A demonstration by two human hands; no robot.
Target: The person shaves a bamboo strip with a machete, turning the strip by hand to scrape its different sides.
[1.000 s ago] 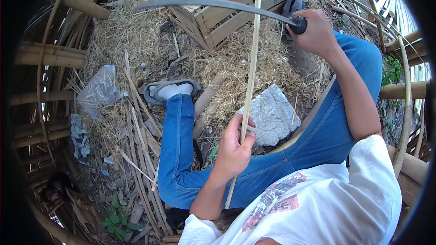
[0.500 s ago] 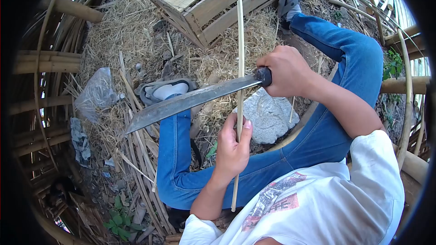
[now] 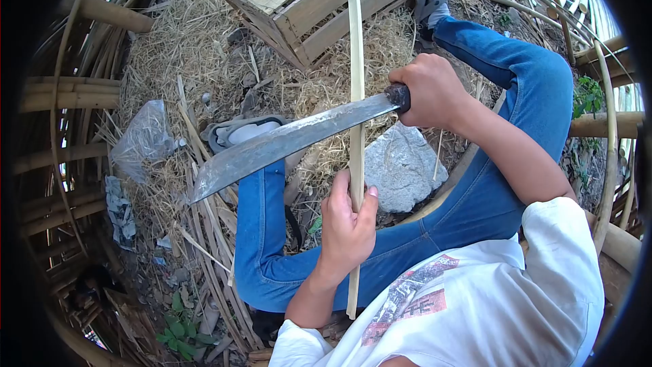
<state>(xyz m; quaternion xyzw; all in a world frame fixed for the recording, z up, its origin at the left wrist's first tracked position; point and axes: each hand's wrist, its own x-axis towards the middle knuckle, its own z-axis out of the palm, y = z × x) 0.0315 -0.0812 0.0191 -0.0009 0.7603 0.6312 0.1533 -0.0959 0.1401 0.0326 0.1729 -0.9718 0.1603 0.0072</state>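
My left hand [image 3: 348, 225] is closed round the lower part of a long, thin bamboo strip [image 3: 356, 75], which stands nearly upright in view. My right hand [image 3: 432, 95] grips the dark handle of a machete [image 3: 292, 139]. The wide grey blade points left and lies across the strip above my left hand, close to the handle end. Whether the edge touches the strip is hard to tell. A flat grey stone [image 3: 402, 168] sits on the ground just right of the strip, below my right hand.
A slatted wooden crate [image 3: 299, 7] stands at the top centre. Shavings [image 3: 183, 47] cover the ground. A clear plastic bag [image 3: 145, 139] and split strips [image 3: 217, 258] lie at the left. Bamboo poles [image 3: 608, 126] form walls on both sides.
The machete has come down from its raised, left-pointing position to slant across the strip. Since the last earlier frame, my right hand has moved slightly up, and the strip has turned to show a wider face.
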